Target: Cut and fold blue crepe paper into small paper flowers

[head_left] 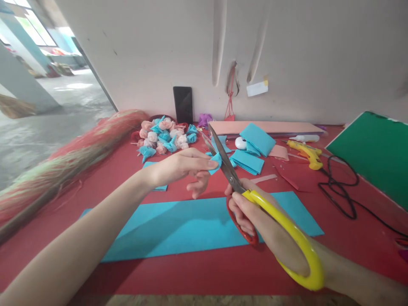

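My left hand (186, 168) pinches a small piece of blue paper (216, 162) above the red table. My right hand (251, 212) grips large scissors (234, 180) with one yellow and one red handle. The scissor blades are parted and point up and away, right beside the blue piece; whether they touch it I cannot tell. Beneath both hands lies a long blue paper strip (178, 229). Folded blue paper pieces (247, 161) lie beyond the scissors, and part of another blue piece (161, 187) shows behind my left wrist.
Pink, white and blue paper flowers (164, 136) are piled at the back left, near an upright black phone (183, 105). A yellow glue gun (306, 153) with a looping black cord lies right, beside a green board (376, 153). Fringed bundle (73, 157) runs along the left edge.
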The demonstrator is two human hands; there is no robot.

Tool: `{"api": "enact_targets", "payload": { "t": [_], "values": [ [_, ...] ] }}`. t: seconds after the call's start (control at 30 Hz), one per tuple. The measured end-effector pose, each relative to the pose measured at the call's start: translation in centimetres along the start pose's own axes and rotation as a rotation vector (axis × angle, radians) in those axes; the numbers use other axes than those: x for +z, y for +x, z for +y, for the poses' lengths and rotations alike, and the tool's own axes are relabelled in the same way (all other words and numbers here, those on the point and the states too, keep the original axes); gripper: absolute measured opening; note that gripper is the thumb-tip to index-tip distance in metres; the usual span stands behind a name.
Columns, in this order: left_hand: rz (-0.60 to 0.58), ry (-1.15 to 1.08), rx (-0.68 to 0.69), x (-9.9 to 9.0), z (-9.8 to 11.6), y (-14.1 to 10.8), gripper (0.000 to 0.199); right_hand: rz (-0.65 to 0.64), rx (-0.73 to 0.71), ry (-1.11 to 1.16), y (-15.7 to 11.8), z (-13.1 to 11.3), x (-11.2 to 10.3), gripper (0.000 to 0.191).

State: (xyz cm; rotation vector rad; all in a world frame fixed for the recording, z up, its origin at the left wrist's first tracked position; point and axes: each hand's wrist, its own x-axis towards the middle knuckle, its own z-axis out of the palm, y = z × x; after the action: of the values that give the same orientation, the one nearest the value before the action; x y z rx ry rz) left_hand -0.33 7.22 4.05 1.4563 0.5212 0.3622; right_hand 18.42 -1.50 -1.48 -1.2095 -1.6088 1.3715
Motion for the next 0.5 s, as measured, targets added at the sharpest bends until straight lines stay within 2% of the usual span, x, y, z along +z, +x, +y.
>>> {"api": "enact_targets", "payload": {
  "t": [0.17, 0.5],
  "values": [
    [-0.018, 0.000, -0.025, -0.5, -0.3, 0.1, 0.040, 0.076, 0.014, -0.038, -0.3, 0.0, 0.1, 0.039],
    [-0.035, 0.050, -0.050, -1.3, -0.5, 0.1, 0.044, -0.010, 0.079, 0.027, -0.9, -0.8, -0.2, 0.036]
  ]
}}
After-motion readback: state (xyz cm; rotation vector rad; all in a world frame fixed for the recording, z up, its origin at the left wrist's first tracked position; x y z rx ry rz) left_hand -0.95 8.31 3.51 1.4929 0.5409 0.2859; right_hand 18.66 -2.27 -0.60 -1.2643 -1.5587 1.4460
